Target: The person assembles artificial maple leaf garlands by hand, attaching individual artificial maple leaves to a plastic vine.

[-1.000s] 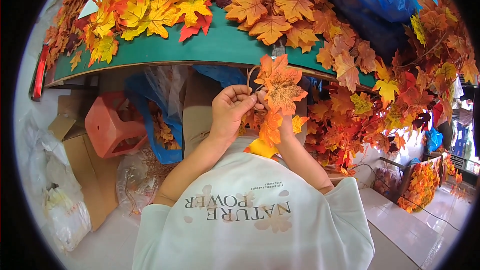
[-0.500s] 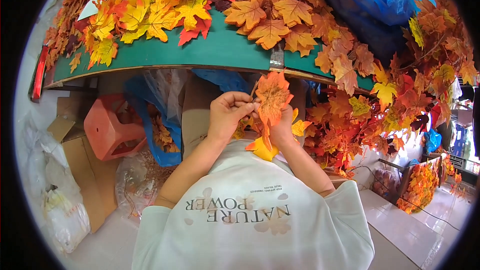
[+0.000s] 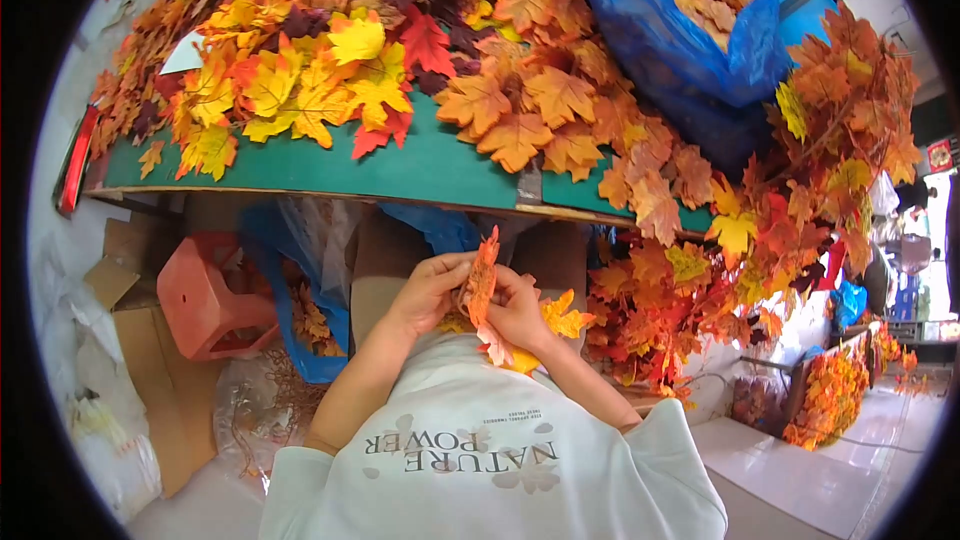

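In front of my lap, close together, are both hands. An orange artificial maple leaf (image 3: 481, 277) stands edge-on between them. My left hand (image 3: 432, 292) is closed, its fingertips pinching at the leaf's base, where the exact grip is partly hidden. My right hand (image 3: 518, 314) is also closed, fingers bent against the leaf's other side. Beneath the right hand hang more artificial leaves: a pale reddish one (image 3: 492, 345) and a yellow-orange one (image 3: 566, 316) by the wrist. Any stem joining them is covered by my fingers.
A green table (image 3: 330, 168) ahead carries heaped yellow leaves (image 3: 315, 90) and orange-brown leaves (image 3: 520, 140). At its right is a blue bag (image 3: 745, 60) of leaves, beside a hanging leaf garland (image 3: 800, 205). A red stool (image 3: 205, 300) and cardboard (image 3: 170, 380) are at left.
The orange leaf has turned from facing me to edge-on. Both hands have closed in around it. The view has tilted up, showing more of the table and blue bag.
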`<state>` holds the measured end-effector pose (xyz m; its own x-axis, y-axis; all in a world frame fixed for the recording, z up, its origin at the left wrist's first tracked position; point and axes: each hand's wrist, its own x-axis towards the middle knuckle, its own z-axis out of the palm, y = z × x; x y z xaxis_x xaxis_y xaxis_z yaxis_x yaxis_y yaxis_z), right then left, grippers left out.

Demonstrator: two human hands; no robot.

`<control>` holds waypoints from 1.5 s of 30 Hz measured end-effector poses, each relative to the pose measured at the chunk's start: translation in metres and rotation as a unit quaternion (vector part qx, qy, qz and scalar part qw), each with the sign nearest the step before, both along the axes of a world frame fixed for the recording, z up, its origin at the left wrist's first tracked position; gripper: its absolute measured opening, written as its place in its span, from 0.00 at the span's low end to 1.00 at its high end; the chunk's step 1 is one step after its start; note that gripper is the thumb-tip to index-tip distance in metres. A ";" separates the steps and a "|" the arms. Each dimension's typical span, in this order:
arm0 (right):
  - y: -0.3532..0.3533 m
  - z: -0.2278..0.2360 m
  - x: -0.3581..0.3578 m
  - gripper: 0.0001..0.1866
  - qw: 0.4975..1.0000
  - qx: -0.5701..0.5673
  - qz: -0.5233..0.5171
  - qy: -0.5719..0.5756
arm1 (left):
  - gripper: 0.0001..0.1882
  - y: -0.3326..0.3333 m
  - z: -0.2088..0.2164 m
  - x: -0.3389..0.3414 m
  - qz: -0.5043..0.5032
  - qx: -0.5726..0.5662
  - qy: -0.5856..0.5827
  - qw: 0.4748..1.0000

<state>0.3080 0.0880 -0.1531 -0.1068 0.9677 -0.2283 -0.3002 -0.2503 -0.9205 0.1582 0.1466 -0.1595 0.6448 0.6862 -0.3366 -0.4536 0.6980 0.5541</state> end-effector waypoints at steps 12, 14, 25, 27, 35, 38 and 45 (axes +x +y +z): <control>0.011 -0.021 0.005 0.15 0.993 -0.095 -0.017 0.067 | 0.07 0.000 -0.010 -0.009 0.053 -0.040 -0.161 0.985; 0.018 0.017 0.002 0.14 0.986 -0.141 -0.016 0.089 | 0.07 -0.005 -0.008 -0.021 0.080 -0.042 -0.133 0.987; 0.239 0.164 0.013 0.12 0.709 0.456 -0.149 -0.516 | 0.08 -0.019 -0.002 -0.034 0.101 0.017 0.080 0.992; 0.297 0.149 0.007 0.15 0.759 0.345 -0.098 -0.544 | 0.08 -0.018 0.000 -0.031 0.099 0.041 0.074 0.991; 0.356 0.093 -0.034 0.07 0.722 0.418 -0.095 -0.543 | 0.09 -0.033 -0.012 -0.050 0.139 -0.019 0.062 0.988; 0.326 0.120 -0.003 0.08 0.806 0.358 -0.226 -0.414 | 0.10 -0.026 -0.010 -0.038 0.101 -0.028 0.029 0.994; 0.157 0.137 0.051 0.13 0.968 0.207 -0.128 -0.052 | 0.09 -0.013 0.011 -0.001 0.099 0.028 0.033 0.994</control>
